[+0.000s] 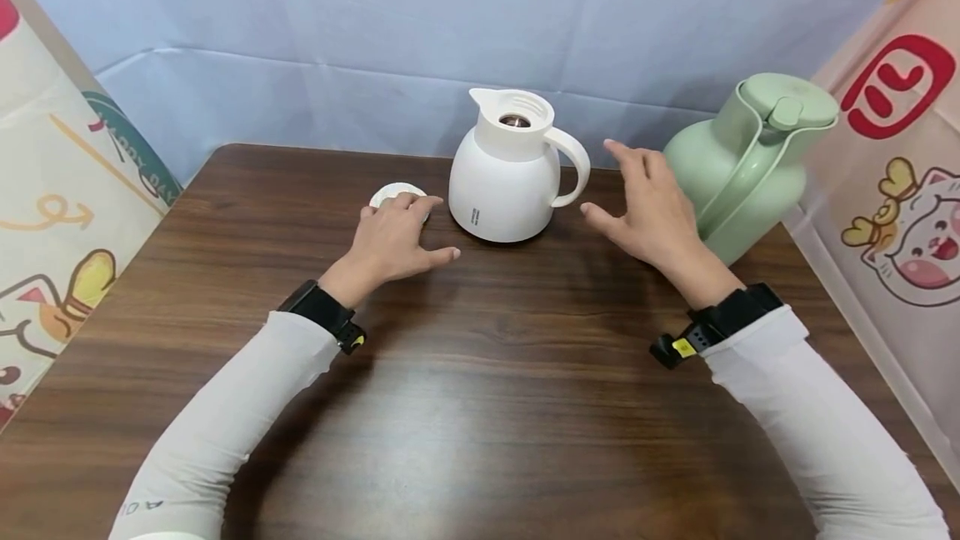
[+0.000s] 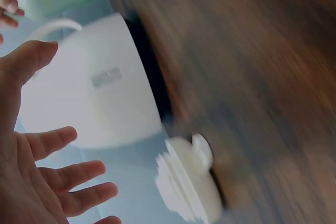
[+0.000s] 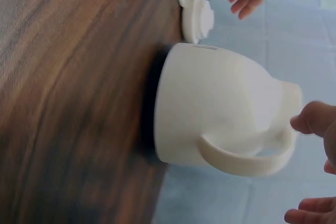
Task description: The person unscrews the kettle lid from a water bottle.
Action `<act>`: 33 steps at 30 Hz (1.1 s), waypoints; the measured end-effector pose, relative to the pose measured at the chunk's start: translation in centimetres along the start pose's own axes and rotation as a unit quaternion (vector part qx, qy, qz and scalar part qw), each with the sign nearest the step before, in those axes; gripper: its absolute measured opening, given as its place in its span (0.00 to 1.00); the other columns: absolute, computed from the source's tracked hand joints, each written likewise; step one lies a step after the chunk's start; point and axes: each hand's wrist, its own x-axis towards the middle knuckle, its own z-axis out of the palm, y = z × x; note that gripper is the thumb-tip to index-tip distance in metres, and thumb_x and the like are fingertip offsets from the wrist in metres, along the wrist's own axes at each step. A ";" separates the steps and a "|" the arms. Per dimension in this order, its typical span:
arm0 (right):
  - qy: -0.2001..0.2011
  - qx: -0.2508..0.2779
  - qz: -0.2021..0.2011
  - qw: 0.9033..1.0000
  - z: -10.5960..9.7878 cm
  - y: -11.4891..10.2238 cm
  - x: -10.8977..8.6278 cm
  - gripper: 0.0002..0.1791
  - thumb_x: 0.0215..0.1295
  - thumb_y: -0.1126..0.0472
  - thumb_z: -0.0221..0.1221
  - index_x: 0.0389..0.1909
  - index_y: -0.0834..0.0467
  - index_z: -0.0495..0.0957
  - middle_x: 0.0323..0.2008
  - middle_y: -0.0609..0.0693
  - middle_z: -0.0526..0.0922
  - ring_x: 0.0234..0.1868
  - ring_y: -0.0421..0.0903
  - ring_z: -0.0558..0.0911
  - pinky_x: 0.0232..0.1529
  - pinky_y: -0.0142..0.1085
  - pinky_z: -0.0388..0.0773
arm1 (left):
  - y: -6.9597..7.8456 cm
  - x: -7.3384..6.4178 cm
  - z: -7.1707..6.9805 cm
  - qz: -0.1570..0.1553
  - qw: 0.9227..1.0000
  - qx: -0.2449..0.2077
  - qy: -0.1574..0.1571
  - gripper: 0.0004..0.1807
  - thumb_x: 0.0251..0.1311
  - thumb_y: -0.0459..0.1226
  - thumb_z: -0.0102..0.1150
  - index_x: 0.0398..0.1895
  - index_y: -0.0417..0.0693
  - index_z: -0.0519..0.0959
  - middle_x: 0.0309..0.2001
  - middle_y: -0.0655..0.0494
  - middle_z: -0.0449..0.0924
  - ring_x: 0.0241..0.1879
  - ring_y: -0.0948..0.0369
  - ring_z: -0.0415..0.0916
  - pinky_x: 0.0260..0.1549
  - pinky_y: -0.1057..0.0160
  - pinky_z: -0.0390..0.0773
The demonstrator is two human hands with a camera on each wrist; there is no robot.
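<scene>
A white thermal jug (image 1: 501,182) stands upright at the back of the table, its top uncovered and its handle (image 1: 577,165) pointing right. To its left lies the white screw lid (image 2: 189,182), threads up, partly hidden behind my left hand in the head view. My left hand (image 1: 393,238) hovers over the lid with fingers spread, holding nothing. Beyond the jug's handle, my right hand (image 1: 648,205) is held in the air, thumb and fingers apart, with nothing in it. A green thermal jug (image 1: 750,165) with its top on stands just right of that hand.
The brown wooden table (image 1: 480,407) stretches toward me in front of both jugs. A pale blue cloth (image 1: 375,15) hangs right behind its back edge. Printed cartoon sheets flank the table on the left (image 1: 60,190) and right (image 1: 900,190).
</scene>
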 end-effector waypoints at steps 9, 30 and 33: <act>0.215 -0.021 -0.109 0.970 -2.3 1.4 -2.4 0.29 0.55 0.61 0.61 0.58 0.63 0.67 0.50 0.69 0.65 0.47 0.64 0.67 0.29 0.52 0.65 | 3.4 -0.8 0.2 0.070 0.998 0.007 0.006 0.43 0.45 0.66 0.57 0.63 0.55 0.67 0.56 0.51 0.69 0.53 0.51 0.67 0.40 0.47 0.64; 0.360 0.177 0.109 0.910 -4.7 5.6 -5.1 0.30 0.49 0.60 0.63 0.53 0.55 0.61 0.43 0.40 0.61 0.42 0.33 0.65 0.40 0.29 0.61 | 8.5 -1.3 1.2 0.150 0.988 0.019 -0.005 0.40 0.47 0.67 0.54 0.62 0.59 0.67 0.56 0.52 0.68 0.54 0.54 0.66 0.41 0.51 0.66; 0.321 0.259 0.165 0.896 -4.5 6.2 -5.4 0.26 0.54 0.62 0.63 0.51 0.55 0.61 0.40 0.44 0.64 0.38 0.36 0.69 0.38 0.28 0.65 | 9.1 -1.3 1.2 0.155 0.988 0.020 -0.010 0.40 0.47 0.66 0.54 0.62 0.60 0.67 0.56 0.53 0.68 0.55 0.55 0.66 0.42 0.51 0.66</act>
